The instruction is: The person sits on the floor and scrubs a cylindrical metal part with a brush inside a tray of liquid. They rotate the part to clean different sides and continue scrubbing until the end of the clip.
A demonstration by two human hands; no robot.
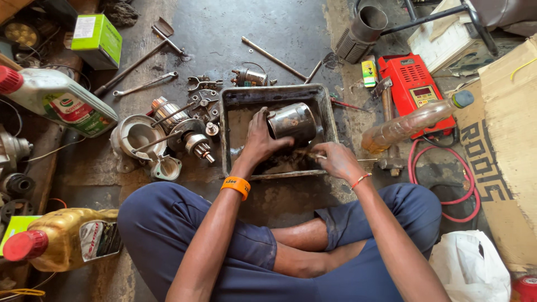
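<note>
The left hand (262, 140) is gripping a metal cylinder (292, 121) over the dirty tray (278, 93) on the floor while the right hand (337, 160) is closing on a small brush (314, 156), cleaning seemingly midway, dismantled motor parts (184, 131) lying left.

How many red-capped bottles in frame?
2: a white jug lying at upper left and a golden oil bottle at lower left, by the left knee. Others may be hidden off-frame.

Light: bright, even daylight, stronger on the right | Shadows: soft, short, darkest inside the tray (235, 98) | Glare: sheen on the metal cylinder (292, 121) and wet floor (235, 33) | Focus: centre sharp, no motion blur | Distortion: wide-angle bending at edges, corners stretched and slightly soft
</note>
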